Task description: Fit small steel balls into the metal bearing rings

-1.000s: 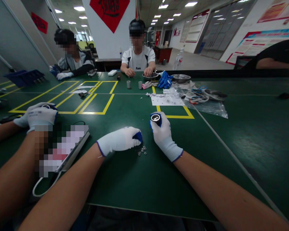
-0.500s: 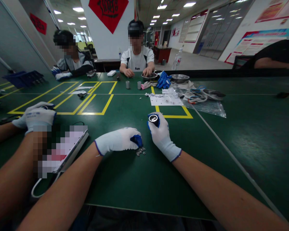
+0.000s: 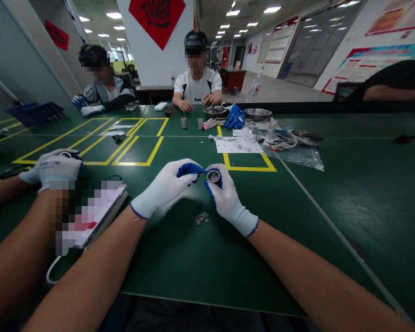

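Note:
My right hand (image 3: 226, 191), in a white glove with blue palm, is wrapped round a dark cylindrical part (image 3: 213, 176), its round metal-rimmed open end facing up toward me. Close on its left, my left hand (image 3: 178, 177), gloved the same way, has thumb and fingertips pinched together beside the rim. Whatever lies in that pinch is too small or hidden to make out. Below both hands, a loose cluster of small metal rings (image 3: 201, 218), like nuts or tiny bearings, lies on the green table (image 3: 193, 263).
At left, a co-worker's gloved hands (image 3: 57, 168) work beside a tablet-like device (image 3: 95, 216). Across the table a person sits by metal bowls (image 3: 214, 110). Grey cylinders (image 3: 183, 122), blue gloves (image 3: 235, 116), white paper (image 3: 237, 144) and a plastic bag (image 3: 304, 157) lie farther back.
My left hand has risen from the small metal rings to the cylindrical part's rim. My right hand has shifted slightly left and tilted the part.

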Tool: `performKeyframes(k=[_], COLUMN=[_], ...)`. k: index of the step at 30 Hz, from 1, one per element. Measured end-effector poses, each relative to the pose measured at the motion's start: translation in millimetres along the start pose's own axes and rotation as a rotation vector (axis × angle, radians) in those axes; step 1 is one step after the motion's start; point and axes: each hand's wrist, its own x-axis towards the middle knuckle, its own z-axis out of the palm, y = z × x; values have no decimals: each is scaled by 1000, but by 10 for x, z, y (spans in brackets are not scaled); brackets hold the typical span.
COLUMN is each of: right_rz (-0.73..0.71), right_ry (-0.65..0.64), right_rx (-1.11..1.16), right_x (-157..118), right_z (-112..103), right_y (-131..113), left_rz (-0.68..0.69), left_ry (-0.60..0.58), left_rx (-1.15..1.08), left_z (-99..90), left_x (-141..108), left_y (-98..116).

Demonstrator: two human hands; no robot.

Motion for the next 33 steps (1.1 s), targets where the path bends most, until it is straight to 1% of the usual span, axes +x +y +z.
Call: performKeyframes(k=[4, 7, 10, 14, 16, 20, 23, 27, 30, 33], right_rz=[-23, -36, -44, -48, -44, -32, -33, -26, -18, -24], right_ry=[-13, -28, -53, -108, -130, -165, -167, -183, -189, -183], right_rx=[1, -8, -9, 2, 8, 13, 5, -17, -37, -48], right_x=[5, 9, 9, 6, 4, -4, -10, -10, -11, -19], right_z=[-14, -28, -36, -43, -43, -33, -24, -19, -15, -9], right_y=[-36, -64, -98, -133, -136, -123, -122, -133, -129, -112], left_rz=[-5, -6, 41, 130, 139, 120, 99, 54, 11, -30], left_ry=[-2, 20, 15, 12, -2, -50, -64, -89, -62, -24], left_rx=[-146, -162, -113, 35, 97, 119, 122, 202, 279, 296], left_z=[4, 22, 32, 51, 72, 109, 110, 97, 102, 118], left_x=[-18, -33, -51, -79, -89, -92, -85, -82, -88, -98], left_y=[45, 70, 98, 145, 164, 183, 197, 238, 268, 288])
